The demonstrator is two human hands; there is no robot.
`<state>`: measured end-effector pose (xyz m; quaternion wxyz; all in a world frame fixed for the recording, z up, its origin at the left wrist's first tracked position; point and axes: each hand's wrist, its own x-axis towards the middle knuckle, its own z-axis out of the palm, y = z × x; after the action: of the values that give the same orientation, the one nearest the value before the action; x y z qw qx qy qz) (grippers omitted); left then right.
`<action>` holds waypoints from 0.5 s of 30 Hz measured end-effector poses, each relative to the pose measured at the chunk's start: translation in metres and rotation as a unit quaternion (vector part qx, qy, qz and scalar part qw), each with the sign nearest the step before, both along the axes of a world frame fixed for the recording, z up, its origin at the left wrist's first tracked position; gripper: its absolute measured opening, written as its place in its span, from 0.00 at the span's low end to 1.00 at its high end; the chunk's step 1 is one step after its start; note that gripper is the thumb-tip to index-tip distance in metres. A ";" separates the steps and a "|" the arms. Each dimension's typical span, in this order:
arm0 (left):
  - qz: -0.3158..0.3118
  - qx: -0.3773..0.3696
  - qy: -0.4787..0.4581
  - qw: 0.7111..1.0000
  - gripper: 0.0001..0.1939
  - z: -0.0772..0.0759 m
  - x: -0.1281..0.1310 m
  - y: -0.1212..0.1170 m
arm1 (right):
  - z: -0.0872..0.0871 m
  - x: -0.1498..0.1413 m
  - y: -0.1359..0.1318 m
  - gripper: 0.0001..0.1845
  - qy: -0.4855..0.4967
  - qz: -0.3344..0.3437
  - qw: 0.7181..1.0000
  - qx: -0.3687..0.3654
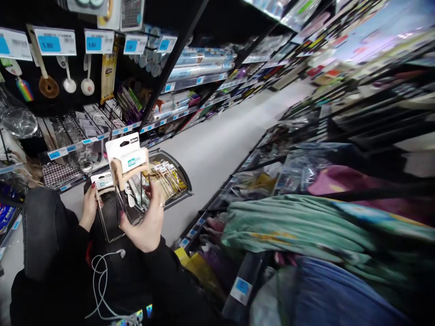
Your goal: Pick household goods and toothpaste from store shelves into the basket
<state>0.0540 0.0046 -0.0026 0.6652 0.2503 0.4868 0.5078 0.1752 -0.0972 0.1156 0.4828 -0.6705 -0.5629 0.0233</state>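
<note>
My left hand (89, 209) is closed on the edge of a wire rack (106, 226) with a white card label (103, 181) at its top. In my right hand (149, 226) is a second, similar wire rack with a curved light-wood handle (131, 170) and a white hanging card (122, 147). Thumb and fingers grip its wire sides, which are partly hidden. Both racks are above my lap, the right one higher. Just beyond them stands a dark shopping basket (188, 181) holding several yellow packs of sticks (170, 179) and clear-wrapped utensils.
Shelves on the left hold hanging spoons (69, 83), a sieve (20, 121) and price tags (47, 41). To the right, a rack carries folded green cloth (288, 222) and blue cloth (340, 290). A grey aisle floor (224, 136) runs between them. White earphones (102, 276) hang over my lap.
</note>
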 end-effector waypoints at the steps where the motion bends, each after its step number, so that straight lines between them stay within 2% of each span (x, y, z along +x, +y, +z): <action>1: -0.003 -0.002 -0.005 1.000 0.19 0.000 0.000 0.000 | 0.004 0.005 0.002 0.47 0.029 0.014 0.999 0.011; 3: -0.008 -0.009 -0.015 1.000 0.19 0.001 0.000 0.000 | 0.006 0.014 0.006 0.46 0.151 0.108 0.982 0.021; 4: -0.010 -0.010 -0.020 1.000 0.19 0.001 0.000 0.000 | 0.005 0.019 0.008 0.46 0.240 0.183 0.953 0.017; 5: -0.012 -0.011 -0.024 1.000 0.19 0.001 0.000 0.000 | 0.004 0.022 0.010 0.46 0.335 0.262 0.905 0.009; 7: -0.013 -0.013 -0.029 0.999 0.19 0.002 0.000 0.000 | 0.001 0.028 0.012 0.47 0.507 0.388 0.770 -0.017; 9: -0.012 -0.016 -0.031 0.999 0.18 0.003 0.000 0.000 | -0.001 0.029 0.011 0.45 0.633 0.445 0.632 -0.039; 11: -0.012 -0.018 -0.032 0.999 0.18 0.004 0.000 0.000 | -0.003 0.028 0.010 0.42 0.712 0.473 0.518 -0.038; 12: -0.012 -0.018 -0.031 0.999 0.18 0.004 0.000 -0.001 | -0.004 0.027 0.010 0.41 0.735 0.481 0.477 -0.032; 13: -0.012 -0.018 -0.031 0.999 0.18 0.005 -0.001 -0.001 | -0.005 0.026 0.009 0.40 0.749 0.487 0.449 -0.024; 15: -0.016 -0.018 -0.028 0.999 0.17 0.006 -0.001 -0.002 | -0.006 0.025 0.008 0.41 0.756 0.496 0.427 -0.017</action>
<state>0.0531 0.0030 0.0039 0.6907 0.2316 0.4735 0.4951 0.2004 -0.0888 0.1098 0.6084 0.0021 -0.2070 0.7661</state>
